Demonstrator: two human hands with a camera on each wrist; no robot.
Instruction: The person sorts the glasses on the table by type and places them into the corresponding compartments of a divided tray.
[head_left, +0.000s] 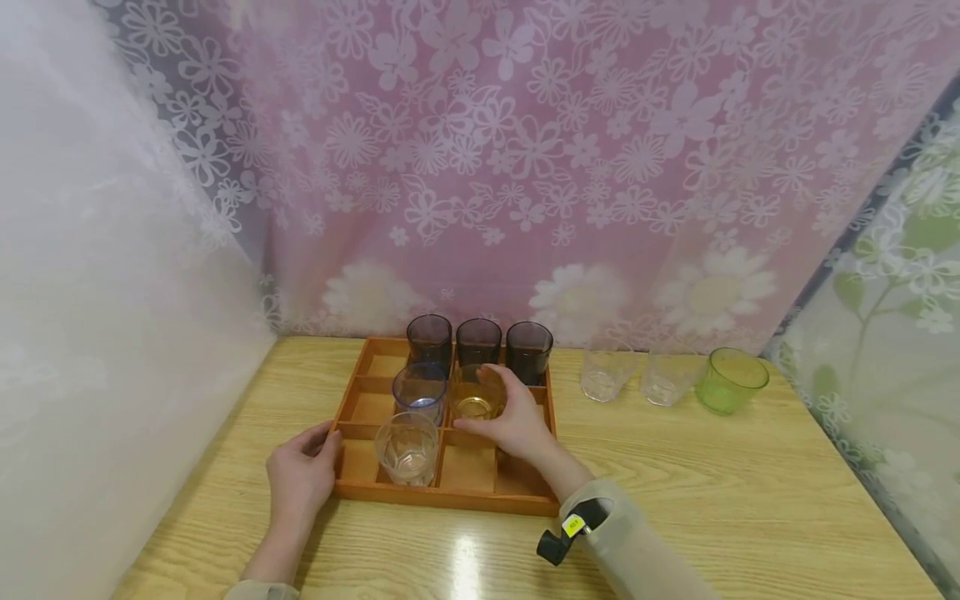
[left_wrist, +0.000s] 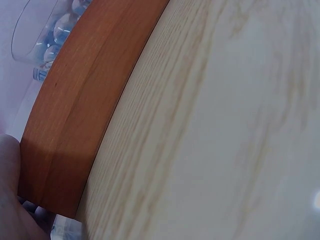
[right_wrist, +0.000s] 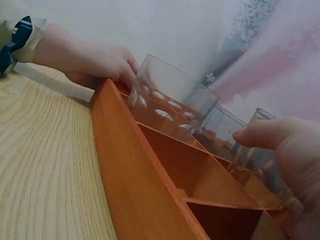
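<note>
A wooden divided tray point(head_left: 450, 498) lies on the table. At its front left side my left hand point(head_left: 302, 471) grips the edge between thumb and fingers. My right hand point(head_left: 517, 418) reaches over the tray from the right, thumb and fingers curved round an amber glass point(head_left: 476, 405) in the middle row. Left of that glass stands a blue-tinted glass point(head_left: 418, 396). A clear glass point(head_left: 408, 454) occupies a front compartment, its dimpled wall showing in the right wrist view. Three dark glasses point(head_left: 429, 337) line the back row.
Right of the tray, two clear glasses point(head_left: 602, 382) and a green glass point(head_left: 729, 385) stand on the wooden table point(head_left: 675, 492). A pink flowered curtain point(head_left: 480, 167) hangs close behind them. White sheeting point(head_left: 127, 250) borders the left side.
</note>
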